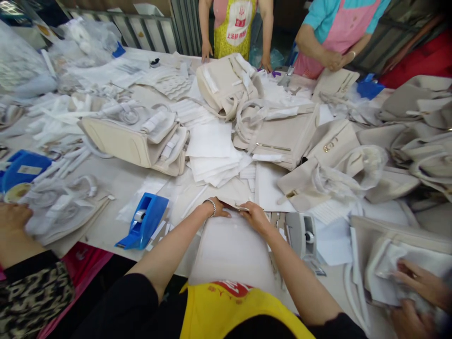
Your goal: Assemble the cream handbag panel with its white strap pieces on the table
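Note:
A pale beige handbag (235, 254) lies on the table right in front of my yellow apron, its wide side facing up. At its far edge, my left hand (218, 207) with a silver bracelet on the wrist grips the left part of the rim. My right hand (254, 217) pinches the same edge farther right, close to a small metallic piece. The fingertips are partly hidden by the edge. Just beyond my hands lies a stack of white paper sheets (212, 141).
A blue tape dispenser (146, 221) stands left of my arms, a grey tape dispenser (298, 233) to the right. Beige bags (116, 139) and wrapped straps crowd the table. Co-workers' hands (416, 282) work at right; others stand across and at left.

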`<state>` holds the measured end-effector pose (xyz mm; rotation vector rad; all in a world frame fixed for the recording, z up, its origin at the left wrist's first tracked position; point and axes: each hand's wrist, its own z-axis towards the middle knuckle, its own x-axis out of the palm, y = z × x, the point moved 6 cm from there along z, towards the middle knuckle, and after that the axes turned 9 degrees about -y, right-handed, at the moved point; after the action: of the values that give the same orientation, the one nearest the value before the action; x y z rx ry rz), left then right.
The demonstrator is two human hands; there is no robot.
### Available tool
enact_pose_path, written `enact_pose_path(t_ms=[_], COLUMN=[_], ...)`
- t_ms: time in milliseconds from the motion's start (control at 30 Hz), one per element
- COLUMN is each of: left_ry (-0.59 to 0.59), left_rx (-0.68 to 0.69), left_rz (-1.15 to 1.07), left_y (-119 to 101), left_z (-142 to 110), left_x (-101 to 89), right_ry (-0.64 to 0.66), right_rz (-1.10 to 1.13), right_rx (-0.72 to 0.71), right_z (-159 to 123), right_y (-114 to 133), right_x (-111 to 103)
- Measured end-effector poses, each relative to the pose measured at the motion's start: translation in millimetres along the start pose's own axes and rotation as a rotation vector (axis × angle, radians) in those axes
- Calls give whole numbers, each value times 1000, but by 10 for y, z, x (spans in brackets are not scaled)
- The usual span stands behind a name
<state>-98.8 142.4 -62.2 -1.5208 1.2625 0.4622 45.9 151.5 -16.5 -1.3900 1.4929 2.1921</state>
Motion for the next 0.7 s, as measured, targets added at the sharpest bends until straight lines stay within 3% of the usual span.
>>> enact_pose_path(t_ms=[133,267,400,467,600,700], left_ry=[-85,-231,-499,-587,-414,-294], left_rx=[8,35,-212,-227,123,221], left_rz=[-33,-232,-89,53,153,183], left_y=[-8,-31,-38,-205,-775,-964], left_z=[-20,-143,-552,-810,-1103,-1174], left_x=[-32,-107,-260,-323,-144,91], right_ry=[-30,-26,20,63,187,262], right_rz=[65,100,31,-37,-171,-292], right_rx=[47,107,146,145,120,64], right_z=[-104,-134,-165,-171,-148,-115], right_y=[-97,-142,-115,-70,49,153], right_x=[64,66,80,79,59,47])
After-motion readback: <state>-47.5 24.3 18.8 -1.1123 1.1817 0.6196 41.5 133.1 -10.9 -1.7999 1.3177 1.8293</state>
